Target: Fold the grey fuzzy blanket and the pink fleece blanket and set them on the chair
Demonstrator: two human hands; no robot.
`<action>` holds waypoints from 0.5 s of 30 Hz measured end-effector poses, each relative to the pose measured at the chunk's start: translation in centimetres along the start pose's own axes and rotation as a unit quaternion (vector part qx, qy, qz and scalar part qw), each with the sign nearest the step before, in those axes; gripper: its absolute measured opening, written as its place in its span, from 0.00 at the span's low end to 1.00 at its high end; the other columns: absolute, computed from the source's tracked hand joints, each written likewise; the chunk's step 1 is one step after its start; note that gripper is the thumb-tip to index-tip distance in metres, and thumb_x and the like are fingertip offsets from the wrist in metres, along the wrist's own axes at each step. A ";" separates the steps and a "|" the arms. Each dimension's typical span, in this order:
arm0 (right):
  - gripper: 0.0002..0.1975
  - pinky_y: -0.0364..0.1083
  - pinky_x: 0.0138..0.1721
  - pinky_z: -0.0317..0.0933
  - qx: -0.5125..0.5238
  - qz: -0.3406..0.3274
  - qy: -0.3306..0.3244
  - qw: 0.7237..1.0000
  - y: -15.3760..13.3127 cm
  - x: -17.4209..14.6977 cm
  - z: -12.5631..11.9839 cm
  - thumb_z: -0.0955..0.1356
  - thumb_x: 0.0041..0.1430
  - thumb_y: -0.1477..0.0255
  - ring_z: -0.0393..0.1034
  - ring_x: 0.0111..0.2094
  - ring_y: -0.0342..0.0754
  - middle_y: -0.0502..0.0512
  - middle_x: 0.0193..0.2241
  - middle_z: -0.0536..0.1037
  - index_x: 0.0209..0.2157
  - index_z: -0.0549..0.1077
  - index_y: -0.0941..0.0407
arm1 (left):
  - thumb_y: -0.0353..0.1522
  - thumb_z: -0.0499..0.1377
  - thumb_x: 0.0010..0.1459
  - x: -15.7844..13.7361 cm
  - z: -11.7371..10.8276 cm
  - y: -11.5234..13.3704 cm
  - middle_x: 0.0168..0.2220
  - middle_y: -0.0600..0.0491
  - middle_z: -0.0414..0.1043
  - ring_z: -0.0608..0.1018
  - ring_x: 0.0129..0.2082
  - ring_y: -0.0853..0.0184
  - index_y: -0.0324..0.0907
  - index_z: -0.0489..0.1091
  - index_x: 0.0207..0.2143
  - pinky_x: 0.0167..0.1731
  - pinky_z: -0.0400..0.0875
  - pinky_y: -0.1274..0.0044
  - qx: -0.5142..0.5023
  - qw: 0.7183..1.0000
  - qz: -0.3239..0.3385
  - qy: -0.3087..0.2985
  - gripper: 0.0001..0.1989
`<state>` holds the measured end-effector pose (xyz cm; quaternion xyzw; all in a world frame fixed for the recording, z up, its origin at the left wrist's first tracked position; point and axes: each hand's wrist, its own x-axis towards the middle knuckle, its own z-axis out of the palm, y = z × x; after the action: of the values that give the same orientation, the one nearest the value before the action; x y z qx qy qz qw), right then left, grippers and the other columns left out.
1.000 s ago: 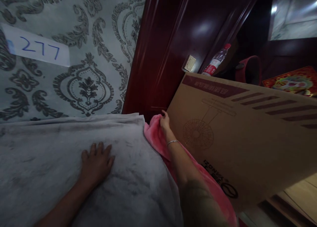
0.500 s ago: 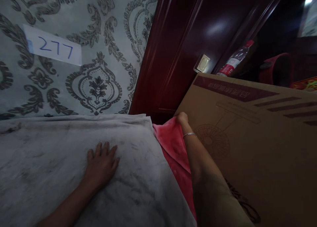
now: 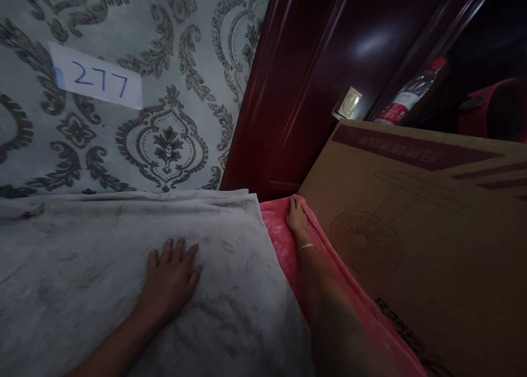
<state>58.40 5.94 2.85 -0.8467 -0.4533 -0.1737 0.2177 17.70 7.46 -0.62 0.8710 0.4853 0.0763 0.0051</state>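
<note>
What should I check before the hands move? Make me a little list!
1. Left hand resting on the gray blanket, fingers spread: ok.
2. Right hand on the pink blanket, near its far corner: ok.
3. Right hand gripping the pink cloth firmly: cannot tell.
4. Gray blanket free of folds along the wall: not ok, folds show there.
5. Cardboard box standing steadily: cannot tell, its base is out of view.

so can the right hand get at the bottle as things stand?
Probably not directly: the right hand is down on the pink blanket, and the cardboard box stands between it and the bottle. Over the box's top edge the way looks free; arm length I can't judge.
</note>
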 end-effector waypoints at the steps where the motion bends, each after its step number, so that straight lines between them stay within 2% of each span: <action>1: 0.34 0.54 0.65 0.53 -0.003 0.002 -0.015 1.000 0.2 -0.4 0.7 0.57 0.58 0.84 0.52 0.68 0.58 0.67 0.67 0.59 0.68 0.57 0.64 | 0.39 0.47 0.65 0.0 0.0 0.0 0.70 0.40 0.52 0.53 0.70 0.44 0.41 0.61 0.66 0.65 0.47 0.50 0.003 1.000 -0.002 -0.003 0.29; 5: 0.31 0.52 0.65 0.54 -0.008 0.013 -0.064 0.998 0.6 -1.3 2.2 0.57 0.59 0.83 0.59 0.65 0.55 0.65 0.64 0.66 0.64 0.64 0.62 | 0.39 0.46 0.65 -0.1 0.0 0.0 0.70 0.41 0.51 0.52 0.71 0.45 0.43 0.59 0.67 0.65 0.46 0.51 0.015 1.000 -0.005 -0.016 0.29; 7: 0.31 0.53 0.64 0.56 -0.009 0.022 -0.067 0.997 0.1 -1.2 1.7 0.57 0.59 0.84 0.61 0.64 0.56 0.66 0.63 0.67 0.64 0.64 0.62 | 0.39 0.46 0.65 -0.2 0.0 -0.1 0.71 0.41 0.50 0.51 0.71 0.45 0.43 0.59 0.67 0.65 0.46 0.51 0.022 1.000 -0.002 -0.017 0.29; 9: 0.32 0.56 0.63 0.57 -0.010 0.033 -0.049 0.998 -1.3 -0.9 0.4 0.56 0.59 0.84 0.59 0.65 0.60 0.70 0.64 0.64 0.66 0.60 0.66 | 0.39 0.46 0.66 -0.2 -0.1 -0.1 0.71 0.41 0.50 0.51 0.71 0.45 0.42 0.58 0.68 0.65 0.46 0.51 0.028 0.999 -0.002 -0.015 0.30; 12: 0.33 0.60 0.63 0.55 -0.008 0.024 -0.006 1.000 -5.5 -2.0 -1.9 0.54 0.61 0.84 0.53 0.67 0.63 0.74 0.68 0.54 0.69 0.51 0.69 | 0.39 0.45 0.66 -0.1 -0.3 -0.1 0.70 0.41 0.51 0.52 0.70 0.44 0.42 0.59 0.67 0.65 0.47 0.51 0.031 0.999 -0.004 -0.018 0.30; 13: 0.34 0.58 0.64 0.54 -0.002 -0.004 0.000 1.000 -7.4 -3.2 -2.4 0.54 0.62 0.84 0.53 0.68 0.60 0.70 0.69 0.52 0.70 0.51 0.66 | 0.40 0.45 0.66 0.0 -0.4 0.0 0.70 0.41 0.51 0.53 0.70 0.44 0.42 0.59 0.67 0.64 0.48 0.51 0.031 0.999 -0.002 -0.016 0.30; 15: 0.34 0.53 0.65 0.54 0.039 -0.113 -0.008 0.993 -11.4 -6.8 -3.2 0.56 0.63 0.81 0.54 0.67 0.55 0.61 0.69 0.56 0.70 0.52 0.59 | 0.40 0.45 0.66 0.0 -0.6 0.0 0.70 0.40 0.53 0.54 0.70 0.43 0.41 0.60 0.67 0.63 0.49 0.50 0.030 1.000 0.004 -0.004 0.29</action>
<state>44.88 5.15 4.57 -0.7822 -0.5545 -0.1727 0.2254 17.61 7.43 -0.02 0.8732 0.4836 0.0578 -0.0195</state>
